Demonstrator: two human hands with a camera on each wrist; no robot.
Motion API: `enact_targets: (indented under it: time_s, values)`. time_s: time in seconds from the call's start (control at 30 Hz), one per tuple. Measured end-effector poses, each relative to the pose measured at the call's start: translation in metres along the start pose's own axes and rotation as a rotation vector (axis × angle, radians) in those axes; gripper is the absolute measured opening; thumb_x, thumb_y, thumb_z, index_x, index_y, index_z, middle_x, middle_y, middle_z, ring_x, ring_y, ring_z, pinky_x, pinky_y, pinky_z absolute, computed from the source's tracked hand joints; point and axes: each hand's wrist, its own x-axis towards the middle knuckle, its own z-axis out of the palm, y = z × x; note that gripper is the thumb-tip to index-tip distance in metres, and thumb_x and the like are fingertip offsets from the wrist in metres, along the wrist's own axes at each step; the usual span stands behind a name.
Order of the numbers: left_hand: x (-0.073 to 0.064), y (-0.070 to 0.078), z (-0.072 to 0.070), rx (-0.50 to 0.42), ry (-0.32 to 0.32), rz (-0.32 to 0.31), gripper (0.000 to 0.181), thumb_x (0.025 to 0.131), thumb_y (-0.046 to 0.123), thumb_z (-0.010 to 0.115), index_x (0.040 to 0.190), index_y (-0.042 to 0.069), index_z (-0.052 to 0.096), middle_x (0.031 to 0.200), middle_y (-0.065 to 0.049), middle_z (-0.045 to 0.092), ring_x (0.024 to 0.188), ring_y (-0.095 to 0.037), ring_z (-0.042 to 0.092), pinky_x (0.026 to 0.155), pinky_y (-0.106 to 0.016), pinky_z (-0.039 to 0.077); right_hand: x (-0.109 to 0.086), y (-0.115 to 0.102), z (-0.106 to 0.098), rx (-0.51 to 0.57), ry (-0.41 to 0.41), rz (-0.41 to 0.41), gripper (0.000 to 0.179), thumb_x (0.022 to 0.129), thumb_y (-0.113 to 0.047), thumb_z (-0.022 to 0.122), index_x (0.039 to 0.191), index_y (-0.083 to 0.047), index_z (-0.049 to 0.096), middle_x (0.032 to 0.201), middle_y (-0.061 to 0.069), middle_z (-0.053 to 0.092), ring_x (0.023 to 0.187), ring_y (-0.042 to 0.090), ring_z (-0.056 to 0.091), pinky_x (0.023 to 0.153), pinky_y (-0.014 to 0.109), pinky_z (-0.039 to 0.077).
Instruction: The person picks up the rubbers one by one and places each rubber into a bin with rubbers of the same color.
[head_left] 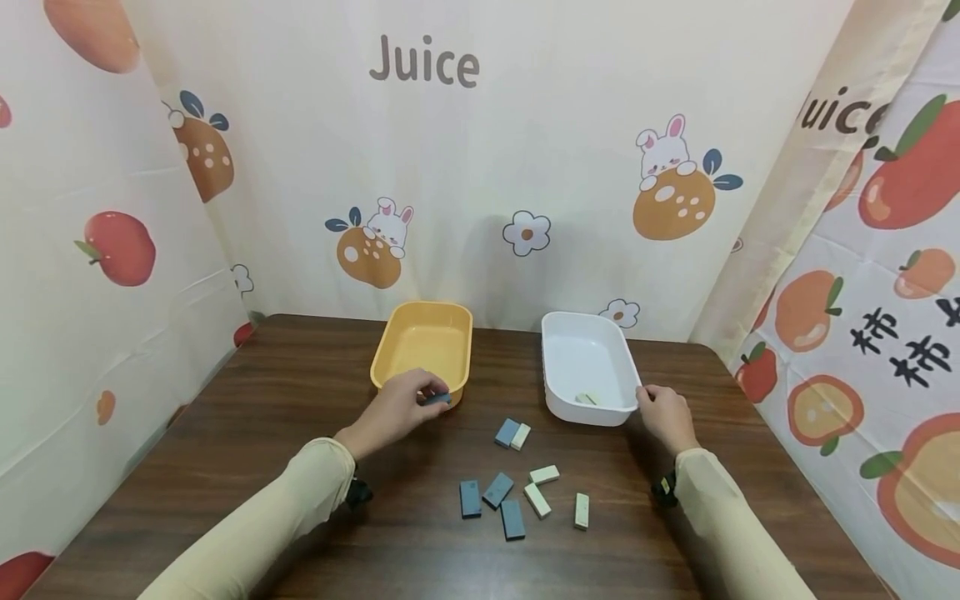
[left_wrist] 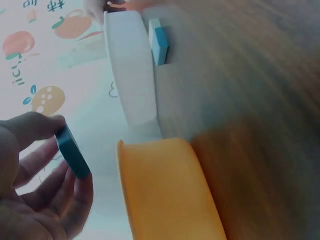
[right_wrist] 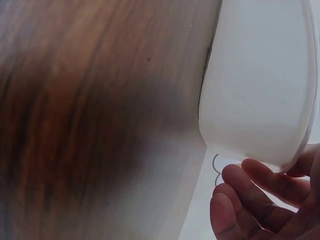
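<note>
My left hand [head_left: 399, 407] pinches a blue rectangular block [left_wrist: 73, 152] between thumb and fingers, at the near rim of the yellow bin [head_left: 422, 343]. In the left wrist view the block is held clear of the bin, which stands beside it. My right hand [head_left: 667, 414] pinches the rim of the white bin [head_left: 588, 358] at its near right corner, with the other fingers curled below in the right wrist view. A few pale blocks [head_left: 586, 399] lie inside the white bin.
On the brown wooden table [head_left: 315, 358], loose blue blocks [head_left: 470, 499] and cream blocks [head_left: 537, 500] lie before the bins. One blue block [head_left: 507, 432] touches a cream block [head_left: 521, 437] nearer the bins. A printed curtain [head_left: 465, 167] hangs behind the table.
</note>
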Motion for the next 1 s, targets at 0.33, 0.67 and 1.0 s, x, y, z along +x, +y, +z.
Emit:
enact_targets:
  time_s: [0.33,0.67,1.0]
  values:
    - [0.015,-0.005,-0.015,0.010,0.051,-0.093,0.015,0.086,0.017,0.073,0.099,0.010,0.071,0.095,-0.003,0.069,0.086,-0.016,0.062,0.080,-0.036,0.055,-0.001,-0.003,0.001,0.004,0.002,0.008,0.048,0.101,-0.026,0.036,0.119,0.010,0.063,0.109,0.028,0.067,0.082,0.031,0.056,0.073,0.042,0.046]
    - [0.031,-0.031,-0.026,0.041,0.013,-0.245,0.020,0.088,0.017,0.071,0.104,0.005,0.070,0.101,-0.009,0.071,0.090,-0.021,0.064,0.082,-0.039,0.054,-0.001,-0.002,0.002,0.007,-0.002,0.030,0.048,0.102,-0.026,0.036,0.121,0.011,0.061,0.104,0.027,0.067,0.080,0.030,0.054,0.066,0.034,0.042]
    - [0.044,-0.051,-0.025,0.120,-0.061,-0.332,0.017,0.090,0.018,0.070,0.101,0.005,0.070,0.098,-0.009,0.071,0.087,-0.022,0.064,0.080,-0.039,0.054,-0.002,-0.002,0.002,-0.001,0.013,0.017,0.046,0.102,-0.026,0.038,0.115,0.009,0.065,0.087,0.020,0.067,0.073,0.027,0.053,0.061,0.031,0.038]
